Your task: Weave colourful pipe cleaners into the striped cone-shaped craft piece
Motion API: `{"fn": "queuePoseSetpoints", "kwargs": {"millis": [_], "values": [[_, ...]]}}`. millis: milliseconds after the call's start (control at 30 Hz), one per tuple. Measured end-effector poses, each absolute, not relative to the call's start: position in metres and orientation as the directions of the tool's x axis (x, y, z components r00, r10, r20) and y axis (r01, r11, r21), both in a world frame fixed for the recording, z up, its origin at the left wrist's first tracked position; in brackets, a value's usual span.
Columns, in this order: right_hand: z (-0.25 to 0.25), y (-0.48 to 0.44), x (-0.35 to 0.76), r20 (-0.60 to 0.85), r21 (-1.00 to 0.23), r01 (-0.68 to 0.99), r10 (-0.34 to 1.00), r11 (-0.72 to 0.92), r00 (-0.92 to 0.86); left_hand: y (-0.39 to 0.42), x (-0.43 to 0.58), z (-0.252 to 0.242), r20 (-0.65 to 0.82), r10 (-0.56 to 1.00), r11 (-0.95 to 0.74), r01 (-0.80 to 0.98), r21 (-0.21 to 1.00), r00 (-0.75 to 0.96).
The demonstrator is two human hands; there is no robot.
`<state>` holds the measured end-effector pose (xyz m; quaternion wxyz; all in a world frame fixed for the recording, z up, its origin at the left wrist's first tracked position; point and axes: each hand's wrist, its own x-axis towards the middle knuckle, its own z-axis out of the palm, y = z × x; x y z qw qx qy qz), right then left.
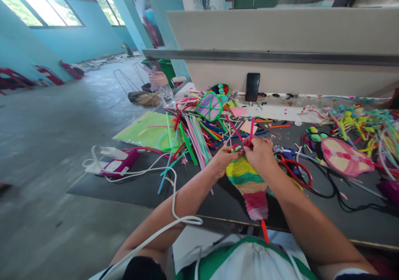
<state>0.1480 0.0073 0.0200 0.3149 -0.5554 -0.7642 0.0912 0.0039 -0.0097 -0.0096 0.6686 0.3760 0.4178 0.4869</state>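
A striped pipe-cleaner piece (247, 180) in yellow, green, tan, red and pink lies over the table edge, with an orange-red stick (264, 231) out of its lower end. My left hand (225, 158) is closed on its far end, by a small green and red bit (236, 148). Just to the right, my right hand (259, 152) pinches a bright pink pipe cleaner (251, 127). Another pink strand (234, 128) slants up between the hands. Fingers hide where the strands meet the piece.
Loose pipe cleaners (195, 136) lie beyond my left hand. Red-handled scissors (294, 171) and a pink oval piece (346, 156) lie rightward. A white cable (174, 188) crosses my left forearm. A phone (252, 87) leans on the back panel; a bottle (163, 89) stands far left.
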Motion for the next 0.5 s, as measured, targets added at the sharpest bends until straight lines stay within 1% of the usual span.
{"fn": "queuePoseSetpoints", "kwargs": {"millis": [67, 133, 200, 267, 300, 400, 500], "values": [[0.021, 0.008, 0.148, 0.380, -0.517, 0.773, 0.908, 0.366, -0.176, -0.009, 0.001, -0.008, -0.198, 0.955, 0.264, -0.329, 0.907, 0.221], [0.022, 0.008, 0.149, 0.370, -0.527, 0.770, 0.913, 0.361, -0.175, -0.009, -0.001, -0.006, -0.177, 0.959, 0.244, -0.330, 0.912, 0.220], [0.022, 0.009, 0.150, 0.355, -0.504, 0.786, 0.915, 0.359, -0.191, -0.008, -0.002, -0.002, -0.104, 0.985, 0.144, -0.331, 0.933, 0.134], [0.022, 0.010, 0.152, 0.340, -0.465, 0.807, 0.915, 0.363, -0.216, -0.007, -0.002, 0.002, 0.013, 1.000, -0.006, -0.314, 0.949, 0.019], [0.022, 0.011, 0.152, 0.332, -0.446, 0.817, 0.916, 0.364, -0.227, -0.006, -0.001, 0.004, 0.066, 0.998, -0.064, -0.300, 0.952, -0.005], [0.023, 0.014, 0.155, 0.291, -0.404, 0.843, 0.924, 0.355, -0.249, -0.007, 0.002, 0.009, 0.168, 0.985, -0.148, -0.320, 0.936, 0.035], [0.025, 0.020, 0.161, 0.242, -0.409, 0.843, 0.932, 0.349, -0.269, -0.010, 0.003, 0.010, 0.180, 0.980, -0.130, -0.416, 0.900, 0.084]]}}
